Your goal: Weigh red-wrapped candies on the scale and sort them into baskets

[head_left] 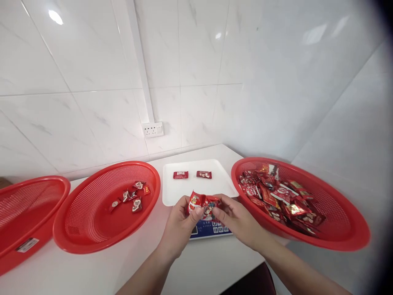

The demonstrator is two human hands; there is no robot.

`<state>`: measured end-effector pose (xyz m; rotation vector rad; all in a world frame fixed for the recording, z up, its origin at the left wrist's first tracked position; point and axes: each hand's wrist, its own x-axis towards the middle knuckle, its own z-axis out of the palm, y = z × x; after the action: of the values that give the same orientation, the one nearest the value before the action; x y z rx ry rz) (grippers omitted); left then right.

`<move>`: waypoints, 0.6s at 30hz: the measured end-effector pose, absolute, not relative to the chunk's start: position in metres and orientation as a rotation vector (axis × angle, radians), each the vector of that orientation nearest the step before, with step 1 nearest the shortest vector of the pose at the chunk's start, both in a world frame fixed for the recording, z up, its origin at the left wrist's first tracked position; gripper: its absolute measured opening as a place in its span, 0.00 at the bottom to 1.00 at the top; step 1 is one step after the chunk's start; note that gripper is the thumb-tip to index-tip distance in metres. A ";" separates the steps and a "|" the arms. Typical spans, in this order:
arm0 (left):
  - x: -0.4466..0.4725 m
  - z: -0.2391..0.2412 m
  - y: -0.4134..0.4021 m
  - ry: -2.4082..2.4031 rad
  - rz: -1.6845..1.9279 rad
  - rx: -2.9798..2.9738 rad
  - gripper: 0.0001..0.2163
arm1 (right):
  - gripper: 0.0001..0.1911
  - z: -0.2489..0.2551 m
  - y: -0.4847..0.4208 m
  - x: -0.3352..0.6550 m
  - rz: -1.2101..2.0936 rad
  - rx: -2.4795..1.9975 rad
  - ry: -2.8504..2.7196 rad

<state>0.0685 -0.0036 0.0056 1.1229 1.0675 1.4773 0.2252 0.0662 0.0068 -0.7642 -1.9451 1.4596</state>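
Over the front of a digital scale (201,235), my left hand (179,223) and my right hand (238,219) meet, both closed on red candy wrappers. A shiny red candy packet (196,200) is pinched by the left thumb and fingers. Against it, between the right thumb and fingers, is a red candy packet with a cartoon print (209,209). Whether these are fully separate packets is hard to see. Behind the hands, a dark red candy (180,175) and a brown-red candy (204,175) lie apart on the scale's white tray (172,192).
To the right, a red basket (353,229) holds a heap of wrapped candies (282,196). A second red basket (70,241) on the left has several candies (136,204) in it. Another red basket (46,184) stands at far left. A wall socket (152,130) is behind.
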 end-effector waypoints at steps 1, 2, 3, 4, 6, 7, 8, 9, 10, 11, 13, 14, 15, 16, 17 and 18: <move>0.069 0.006 -0.005 1.036 1.456 1.077 0.12 | 0.17 0.008 0.067 0.225 1.438 -0.801 -1.951; 0.069 0.007 -0.005 1.011 1.432 1.036 0.13 | 0.18 0.010 0.067 0.226 1.409 -0.834 -1.971; 0.070 0.007 -0.006 0.991 1.406 1.005 0.15 | 0.18 0.011 0.068 0.227 1.376 -0.860 -1.999; 0.070 0.007 -0.007 0.977 1.381 0.987 0.16 | 0.19 0.012 0.069 0.229 1.346 -0.875 -2.026; 0.070 0.005 -0.007 0.962 1.358 0.980 0.15 | 0.18 0.013 0.069 0.232 1.324 -0.869 -2.061; 0.071 0.004 -0.007 0.961 1.372 0.980 0.14 | 0.18 0.013 0.068 0.233 1.330 -0.861 -2.063; 0.072 0.003 -0.006 0.961 1.401 0.974 0.13 | 0.18 0.012 0.067 0.234 1.338 -0.854 -2.056; 0.073 0.002 -0.006 0.963 1.440 0.959 0.12 | 0.18 0.011 0.066 0.235 1.344 -0.847 -2.046; 0.075 0.000 -0.005 0.967 1.484 0.937 0.12 | 0.18 0.011 0.064 0.235 1.342 -0.844 -2.034; 0.076 -0.001 -0.004 0.971 1.528 0.916 0.11 | 0.19 0.010 0.062 0.235 1.333 -0.847 -2.020; 0.079 -0.002 -0.002 0.985 1.593 0.887 0.12 | 0.19 0.009 0.059 0.233 1.302 -0.867 -1.999; 0.080 -0.002 -0.002 0.999 1.615 0.881 0.12 | 0.20 0.008 0.058 0.231 1.292 -0.876 -1.989; 0.080 -0.002 -0.001 1.020 1.631 0.882 0.12 | 0.20 0.008 0.057 0.230 1.300 -0.884 -1.974; 0.080 -0.002 -0.001 1.051 1.643 0.889 0.13 | 0.20 0.007 0.057 0.229 1.330 -0.888 -1.952; 0.079 -0.002 -0.001 1.093 1.654 0.901 0.13 | 0.20 0.007 0.057 0.227 1.382 -0.884 -1.923; 0.078 -0.003 0.000 1.143 1.664 0.917 0.12 | 0.20 0.006 0.057 0.226 1.445 -0.873 -1.890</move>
<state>0.0775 -0.0004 -0.0027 0.9173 1.1432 1.6640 0.2264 0.0572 0.0058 -0.8733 -1.8898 1.4451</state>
